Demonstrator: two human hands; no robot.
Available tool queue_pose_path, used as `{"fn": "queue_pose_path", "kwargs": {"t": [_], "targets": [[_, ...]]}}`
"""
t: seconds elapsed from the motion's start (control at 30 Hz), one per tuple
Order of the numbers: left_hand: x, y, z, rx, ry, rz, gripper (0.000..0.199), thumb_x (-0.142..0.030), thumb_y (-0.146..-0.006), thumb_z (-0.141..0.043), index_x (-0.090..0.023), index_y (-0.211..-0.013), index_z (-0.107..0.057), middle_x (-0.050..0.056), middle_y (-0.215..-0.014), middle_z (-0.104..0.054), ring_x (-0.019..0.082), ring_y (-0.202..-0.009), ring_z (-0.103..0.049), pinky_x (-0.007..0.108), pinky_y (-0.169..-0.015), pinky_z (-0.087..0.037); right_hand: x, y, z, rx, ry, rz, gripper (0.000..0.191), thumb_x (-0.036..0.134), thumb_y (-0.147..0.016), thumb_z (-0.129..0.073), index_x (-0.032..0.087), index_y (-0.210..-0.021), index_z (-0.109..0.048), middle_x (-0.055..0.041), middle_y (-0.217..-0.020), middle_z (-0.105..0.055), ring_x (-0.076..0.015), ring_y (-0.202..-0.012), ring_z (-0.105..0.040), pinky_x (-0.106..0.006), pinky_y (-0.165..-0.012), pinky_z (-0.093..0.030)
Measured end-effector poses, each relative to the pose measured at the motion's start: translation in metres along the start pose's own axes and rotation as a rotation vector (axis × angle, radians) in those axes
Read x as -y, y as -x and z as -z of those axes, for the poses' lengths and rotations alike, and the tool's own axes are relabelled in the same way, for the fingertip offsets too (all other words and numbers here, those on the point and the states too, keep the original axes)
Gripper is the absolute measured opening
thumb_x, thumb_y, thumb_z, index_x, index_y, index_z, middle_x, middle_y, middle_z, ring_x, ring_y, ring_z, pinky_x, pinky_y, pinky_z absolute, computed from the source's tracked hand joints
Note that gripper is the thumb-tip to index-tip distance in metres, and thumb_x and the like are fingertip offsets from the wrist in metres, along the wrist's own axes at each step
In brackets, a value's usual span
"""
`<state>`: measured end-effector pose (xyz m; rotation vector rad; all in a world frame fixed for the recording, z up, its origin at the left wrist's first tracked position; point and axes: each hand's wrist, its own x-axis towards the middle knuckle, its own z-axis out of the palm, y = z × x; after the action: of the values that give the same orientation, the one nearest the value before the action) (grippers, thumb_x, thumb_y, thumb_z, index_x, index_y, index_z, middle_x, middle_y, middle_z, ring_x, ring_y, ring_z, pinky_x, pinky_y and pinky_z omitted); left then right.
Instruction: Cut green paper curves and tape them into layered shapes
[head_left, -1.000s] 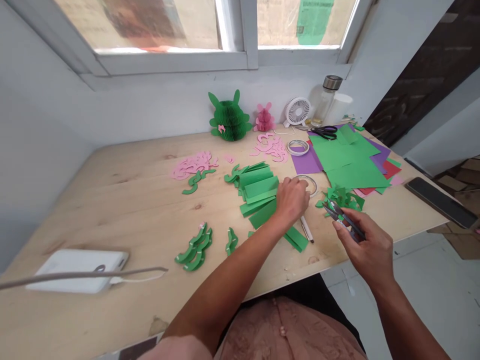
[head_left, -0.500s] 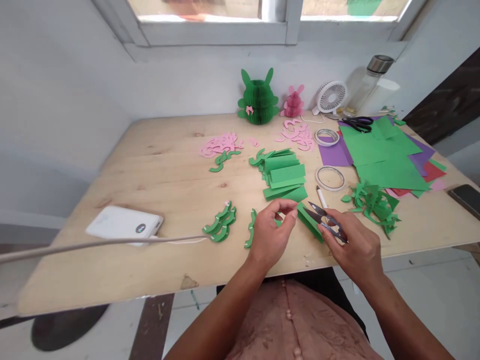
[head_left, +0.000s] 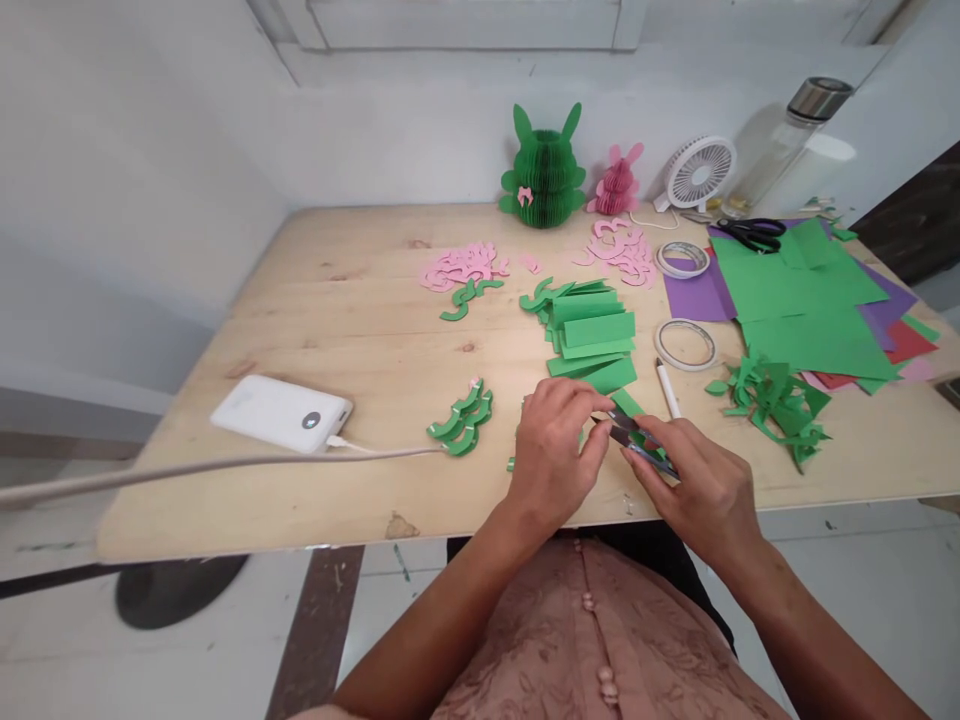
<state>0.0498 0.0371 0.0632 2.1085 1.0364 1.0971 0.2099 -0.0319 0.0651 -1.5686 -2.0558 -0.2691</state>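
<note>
My right hand grips a pair of dark thread snips, blades pointing left. The fingertips of my left hand are pinched close to the blade tips; whatever they hold is too small to make out. Under the snips lies a green paper strip, partly hidden. Beyond my hands is a pile of folded green strips. A green piece is mostly covered by my left hand. Further left sits a stack of wavy green paper pieces with small pale tabs.
A white power bank with a cable is at left. Tape rolls, a white pen, green scraps, coloured sheets and black scissors are at right. Paper rabbits, a fan and a bottle stand behind.
The snips have moved left, their tips now at my left fingertips. The view has shifted, so the tabletop appears higher and further right.
</note>
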Motion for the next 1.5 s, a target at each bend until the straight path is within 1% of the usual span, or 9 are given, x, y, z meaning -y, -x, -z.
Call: {"fn": "queue_pose_path", "kwargs": {"t": [0.23,0.4,0.63,0.8,0.9,1.1,1.33,1.5], "targets": [[-0.0027,0.0005,-0.0004,0.005,-0.034,0.027,0.01,-0.013,-0.082,-0.056,-0.02,-0.089,-0.06,0.005,-0.094,-0.065,0.022,-0.097,-0.055,0.037,-0.086,-0.043,-0.0005,0.001,-0.0003,0.018,0.013,0.002,0.024,0.023,-0.088,-0.059,0.016,-0.111,-0.057,-0.0019,-0.076,-0.066,-0.0143,-0.066,-0.064,-0.024,-0.059,-0.044],[-0.003,0.0009,-0.001,0.022,-0.064,0.029,0.01,-0.013,-0.082,-0.057,-0.021,-0.086,-0.06,0.005,-0.093,-0.065,0.022,-0.096,-0.055,0.037,-0.085,-0.043,-0.0016,0.0029,-0.0004,0.023,0.018,-0.003,0.025,0.024,-0.088,-0.059,0.016,-0.111,-0.057,-0.0017,-0.076,-0.066,-0.0142,-0.066,-0.064,-0.024,-0.059,-0.043],[-0.0038,0.0012,-0.001,0.04,-0.04,0.054,0.011,-0.01,-0.08,-0.058,-0.02,-0.085,-0.058,0.004,-0.093,-0.064,0.022,-0.097,-0.054,0.037,-0.086,-0.042,-0.0004,0.0027,-0.0003,0.017,0.018,-0.003,0.023,0.023,-0.088,-0.059,0.015,-0.109,-0.058,-0.0024,-0.076,-0.066,-0.0144,-0.066,-0.064,-0.025,-0.058,-0.043],[-0.0034,0.001,-0.0011,0.039,-0.023,0.068,0.011,-0.01,-0.079,-0.057,-0.021,-0.079,-0.056,0.004,-0.091,-0.064,0.022,-0.096,-0.055,0.037,-0.086,-0.042,-0.0007,0.003,-0.0004,0.014,0.018,-0.004,0.023,0.024,-0.088,-0.058,0.016,-0.11,-0.057,-0.0022,-0.077,-0.067,-0.014,-0.066,-0.064,-0.024,-0.057,-0.043],[-0.0024,0.0018,-0.0015,0.032,-0.025,0.076,0.012,-0.01,-0.079,-0.058,-0.021,-0.08,-0.056,0.004,-0.092,-0.064,0.022,-0.096,-0.055,0.037,-0.086,-0.042,-0.0011,0.0029,-0.0002,0.017,0.03,-0.002,0.023,0.024,-0.088,-0.058,0.016,-0.109,-0.058,-0.0021,-0.076,-0.067,-0.0143,-0.065,-0.064,-0.025,-0.057,-0.043],[-0.0015,0.0009,0.0005,0.038,-0.072,0.031,0.012,-0.012,-0.081,-0.056,-0.021,-0.089,-0.059,0.005,-0.097,-0.065,0.023,-0.099,-0.055,0.038,-0.086,-0.043,-0.0012,0.0016,-0.0004,0.021,0.032,0.007,0.023,0.024,-0.088,-0.057,0.017,-0.11,-0.058,-0.0018,-0.076,-0.067,-0.0146,-0.065,-0.064,-0.025,-0.057,-0.042],[-0.0004,-0.0022,0.0025,0.085,-0.134,-0.029,0.009,-0.013,-0.083,-0.054,-0.021,-0.084,-0.059,0.005,-0.094,-0.064,0.023,-0.099,-0.053,0.037,-0.085,-0.042,-0.0009,-0.0004,0.0002,0.035,0.052,0.018,0.022,0.024,-0.088,-0.057,0.016,-0.109,-0.058,-0.002,-0.077,-0.067,-0.0144,-0.065,-0.063,-0.025,-0.056,-0.041],[0.0005,-0.0021,0.0024,0.076,-0.11,-0.017,0.009,-0.012,-0.083,-0.054,-0.021,-0.083,-0.058,0.005,-0.094,-0.064,0.022,-0.098,-0.054,0.038,-0.085,-0.042,-0.0011,-0.0012,0.0006,0.039,0.039,0.014,0.022,0.024,-0.088,-0.057,0.016,-0.108,-0.059,-0.0018,-0.077,-0.066,-0.0142,-0.066,-0.063,-0.025,-0.057,-0.041]]}}
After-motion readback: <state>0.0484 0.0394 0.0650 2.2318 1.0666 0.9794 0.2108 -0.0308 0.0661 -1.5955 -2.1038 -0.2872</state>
